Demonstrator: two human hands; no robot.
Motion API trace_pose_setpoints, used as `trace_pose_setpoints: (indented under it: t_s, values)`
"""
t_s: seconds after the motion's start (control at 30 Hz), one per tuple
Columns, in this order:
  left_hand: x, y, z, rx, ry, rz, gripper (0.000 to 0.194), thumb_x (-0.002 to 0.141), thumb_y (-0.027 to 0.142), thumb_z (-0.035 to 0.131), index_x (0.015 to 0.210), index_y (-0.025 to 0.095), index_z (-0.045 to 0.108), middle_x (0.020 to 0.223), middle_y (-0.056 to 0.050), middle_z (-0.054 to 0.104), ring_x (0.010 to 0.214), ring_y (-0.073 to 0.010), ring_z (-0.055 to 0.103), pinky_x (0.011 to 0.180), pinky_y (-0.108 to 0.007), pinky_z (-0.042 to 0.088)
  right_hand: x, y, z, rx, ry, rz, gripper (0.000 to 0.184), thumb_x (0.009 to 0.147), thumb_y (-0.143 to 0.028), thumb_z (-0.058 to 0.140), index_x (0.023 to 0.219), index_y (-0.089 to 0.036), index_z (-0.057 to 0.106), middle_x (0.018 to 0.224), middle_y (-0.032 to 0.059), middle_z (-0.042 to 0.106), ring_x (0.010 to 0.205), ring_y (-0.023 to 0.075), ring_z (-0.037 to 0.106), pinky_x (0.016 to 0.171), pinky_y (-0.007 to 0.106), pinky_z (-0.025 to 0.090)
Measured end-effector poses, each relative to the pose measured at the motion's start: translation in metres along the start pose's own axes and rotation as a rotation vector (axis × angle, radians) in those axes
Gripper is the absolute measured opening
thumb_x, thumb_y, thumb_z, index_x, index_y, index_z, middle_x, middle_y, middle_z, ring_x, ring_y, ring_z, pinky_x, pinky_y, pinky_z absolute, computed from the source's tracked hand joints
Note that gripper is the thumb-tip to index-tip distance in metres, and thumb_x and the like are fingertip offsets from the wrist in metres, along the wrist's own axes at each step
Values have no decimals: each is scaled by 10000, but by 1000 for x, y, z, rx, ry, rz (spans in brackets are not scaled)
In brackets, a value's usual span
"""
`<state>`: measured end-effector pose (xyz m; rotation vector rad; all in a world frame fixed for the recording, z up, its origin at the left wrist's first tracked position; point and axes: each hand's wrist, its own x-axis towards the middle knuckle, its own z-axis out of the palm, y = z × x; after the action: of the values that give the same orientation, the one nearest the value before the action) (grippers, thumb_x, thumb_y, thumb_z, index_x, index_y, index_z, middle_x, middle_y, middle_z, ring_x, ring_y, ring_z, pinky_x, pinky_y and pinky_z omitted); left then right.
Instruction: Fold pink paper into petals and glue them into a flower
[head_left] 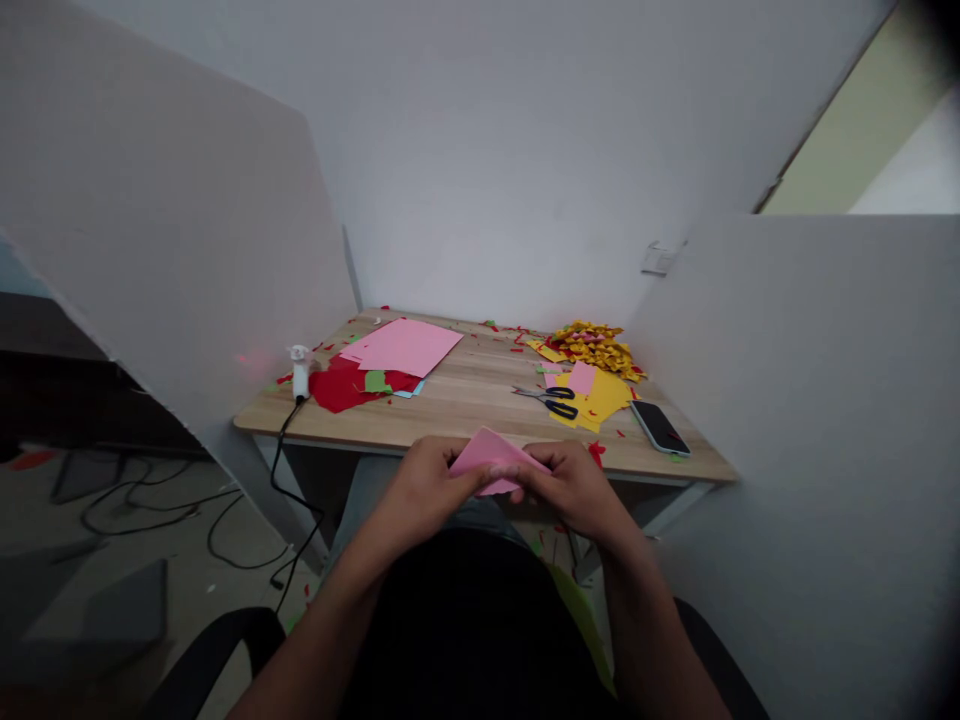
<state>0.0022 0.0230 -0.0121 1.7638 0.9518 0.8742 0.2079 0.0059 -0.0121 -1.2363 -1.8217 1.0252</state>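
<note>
Between my two hands is a small piece of pink paper (491, 449), held over my lap just in front of the table's near edge. My left hand (435, 480) grips its left side, and my right hand (574, 478) grips its right side. Both thumbs meet at the paper's lower middle, so that part is covered. One corner of the paper points up toward the table. Beyond it on the table lie scissors (551, 396) with dark handles, their blades pointing left. Yellow paper (611, 392) and a smaller pink piece (582, 378) lie beside the scissors.
On the wooden table (480, 385), large pink sheets (409, 347) lie over red paper (337, 388) at left. A white device (300, 372) with a black cable stands at the left edge. Folded yellow pieces (596, 347) are heaped back right, near a phone (660, 427). Partitions flank both sides.
</note>
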Motion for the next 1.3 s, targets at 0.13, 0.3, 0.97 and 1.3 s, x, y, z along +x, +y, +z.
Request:
trace_pose_setpoints:
  t_s: [0.13,0.3,0.97,1.3]
  values:
    - [12,-11,3,-128,20,-26,384,783,475,696,625,129,637,561,15,537,536,-94,423,506,-198,298,6,13,-1,14,44,13,438,880,-505,629,597,-174,675,494,-33,561,453,76,423,472,215,283]
    - [15,-16,4,-144,74,-29,384,748,468,720,600,130,612,548,20,523,520,-85,412,486,-192,290,9,26,-7,-3,202,-2,498,870,-548,603,523,-191,616,429,-26,545,414,86,420,470,227,305]
    - [39,-23,-9,33,105,7,383,817,499,649,687,141,623,628,4,591,573,-107,491,520,-202,351,38,38,11,-36,252,-198,369,889,-412,598,593,-195,565,504,-41,539,509,105,465,528,241,325]
    - [136,-42,-33,33,-85,-18,352,828,455,657,652,154,615,493,42,494,411,-95,486,421,-206,320,115,62,-34,63,494,-139,479,853,-527,603,508,-203,530,441,-33,476,447,96,402,481,246,332]
